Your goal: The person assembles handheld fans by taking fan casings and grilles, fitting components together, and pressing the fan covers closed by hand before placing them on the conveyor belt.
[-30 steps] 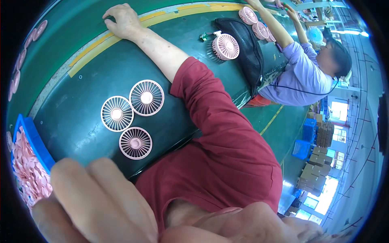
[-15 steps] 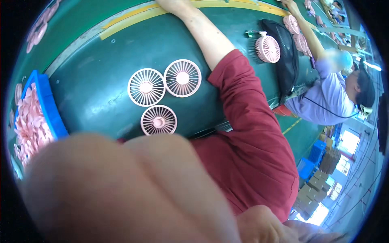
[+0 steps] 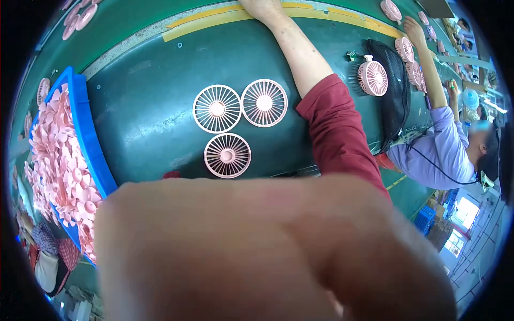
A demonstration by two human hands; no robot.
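My left hand is held right up against the camera, a big blur over the lower half of the view; what it holds is unclear. My right arm in a red sleeve stretches across the green conveyor belt. My right hand rests at the belt's far edge by the yellow tape, fingers cut off by the frame. Three round pink fan grilles lie flat on the belt just left of that arm.
A blue bin heaped with pink fan blades stands at the left. A small assembled pink fan sits by a black mesh bag to the right. A co-worker in a lilac shirt reaches onto the belt further along.
The view has swung so the grilles and blue bin sit nearer the middle. My left hand has come closer to the lens and covers more of the picture. My right arm stays stretched out.
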